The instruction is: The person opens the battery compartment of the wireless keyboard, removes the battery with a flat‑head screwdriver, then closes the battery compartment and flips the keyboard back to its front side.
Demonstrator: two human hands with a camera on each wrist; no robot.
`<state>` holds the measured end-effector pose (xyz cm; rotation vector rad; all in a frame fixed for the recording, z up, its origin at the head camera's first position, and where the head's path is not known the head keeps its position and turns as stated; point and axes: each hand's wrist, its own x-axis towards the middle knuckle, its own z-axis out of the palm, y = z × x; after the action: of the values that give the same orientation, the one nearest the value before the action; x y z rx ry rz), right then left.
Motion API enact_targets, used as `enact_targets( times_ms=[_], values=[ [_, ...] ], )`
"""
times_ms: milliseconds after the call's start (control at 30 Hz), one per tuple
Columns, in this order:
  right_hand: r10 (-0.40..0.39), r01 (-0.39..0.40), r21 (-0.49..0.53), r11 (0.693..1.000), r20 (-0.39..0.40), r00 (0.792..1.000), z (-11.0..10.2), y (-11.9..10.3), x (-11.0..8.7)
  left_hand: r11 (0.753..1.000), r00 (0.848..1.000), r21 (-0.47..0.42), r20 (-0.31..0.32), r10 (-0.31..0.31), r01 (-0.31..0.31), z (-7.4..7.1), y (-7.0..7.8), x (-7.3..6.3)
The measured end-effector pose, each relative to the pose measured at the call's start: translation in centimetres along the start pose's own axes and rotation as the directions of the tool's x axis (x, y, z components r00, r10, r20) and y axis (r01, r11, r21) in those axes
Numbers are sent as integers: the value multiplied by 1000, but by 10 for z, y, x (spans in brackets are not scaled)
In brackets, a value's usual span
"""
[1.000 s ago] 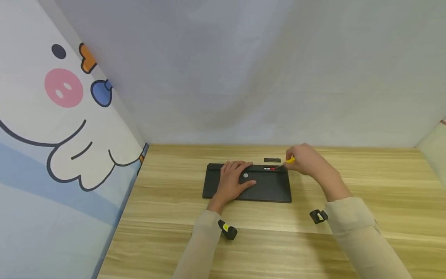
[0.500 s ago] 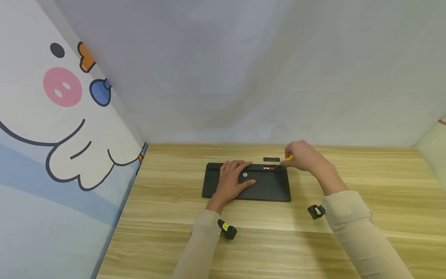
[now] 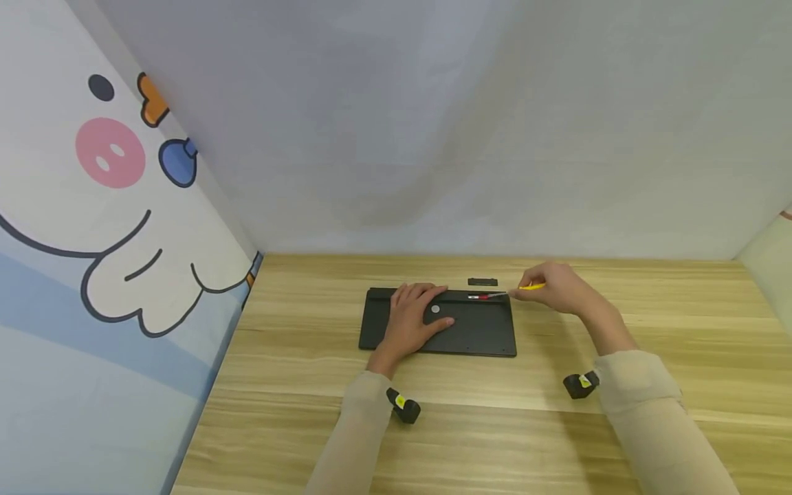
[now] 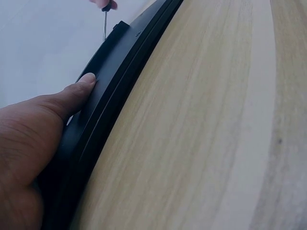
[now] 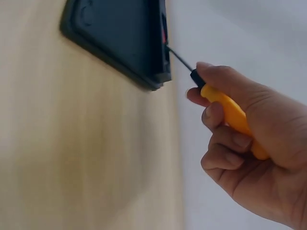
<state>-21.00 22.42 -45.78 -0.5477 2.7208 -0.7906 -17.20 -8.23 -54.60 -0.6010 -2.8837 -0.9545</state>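
Note:
A black keyboard (image 3: 479,333) lies underside up on the wooden table, a round pale sticker near its middle. My left hand (image 3: 410,323) rests on its left half with fingers and thumb spread; the thumb (image 4: 79,93) presses the surface in the left wrist view. In a narrow slot along the far edge sits a red and white battery (image 3: 478,297). My right hand (image 3: 557,289) grips the yellow handle of a screwdriver (image 5: 232,115), just off the keyboard's far right corner. The screwdriver's thin shaft slants to the slot, its tip right at the battery's red end.
A small black battery cover (image 3: 482,282) lies on the table (image 3: 297,385) just beyond the keyboard. A pale wall (image 3: 433,137) rises behind the table's back edge, and a cartoon-printed panel (image 3: 124,275) stands on the left.
My right hand first shifted slightly, then drew back to the right with the screwdriver, its handle now lying flatter. The left hand and keyboard have stayed in place.

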Motion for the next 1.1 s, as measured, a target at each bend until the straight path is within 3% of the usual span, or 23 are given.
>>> enact_targets(
  times_ms=[333,600,900,1100],
  values=[
    [88,-85,113,990,-24,996,18,16,-11,1000,1000,-6,-2,-3,3,0,-2,-1],
    [105,-98,124,987,-52,993,27,16,-17,1000,1000,4,2,-7,7,0,-3,-1],
    [38,-39,-5,999,-123,992,23,3,-16,1000,1000,4,3,-5,5,0,-2,-1],
    [-15,8,-59,998,-120,993,16,-7,-13,1000,1000,10,-2,1,-1,0,-2,0]
  ],
)
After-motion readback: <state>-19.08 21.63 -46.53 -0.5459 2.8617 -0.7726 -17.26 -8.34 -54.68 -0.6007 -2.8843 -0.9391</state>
